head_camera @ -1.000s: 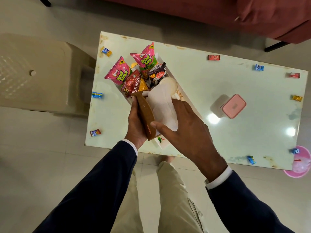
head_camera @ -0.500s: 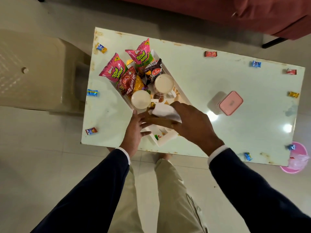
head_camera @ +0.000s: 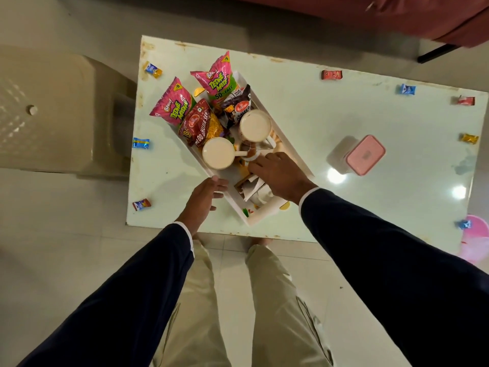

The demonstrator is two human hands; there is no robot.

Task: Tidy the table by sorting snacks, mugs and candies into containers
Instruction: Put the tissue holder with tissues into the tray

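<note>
A white tray (head_camera: 284, 151) lies diagonally on the pale table (head_camera: 304, 115). Its far end holds pink snack packs (head_camera: 173, 104), a red pack (head_camera: 201, 123) and a dark pack (head_camera: 236, 107). Two cream mugs (head_camera: 218, 152) (head_camera: 255, 125) stand upright in its middle. A brown-and-white mug (head_camera: 252, 189) lies on its side in the near end. My right hand (head_camera: 277, 173) hovers flat over that mug, fingertips by the mug handles. My left hand (head_camera: 205, 197) rests at the tray's near-left rim with its fingers apart. Wrapped candies (head_camera: 331, 74) (head_camera: 140, 143) (head_camera: 469, 138) lie scattered around the table's edges.
A pink-lidded container (head_camera: 365, 154) stands closed to the right of the tray. A beige plastic stool (head_camera: 53, 115) adjoins the table's left side. A pink bin (head_camera: 476, 239) sits on the floor at the right corner, and a red sofa (head_camera: 397, 14) is behind.
The brown-and-white mug, held up in both hands a second ago, came down into the tray's near end. Both hands have let go of it, and two upright mugs show.
</note>
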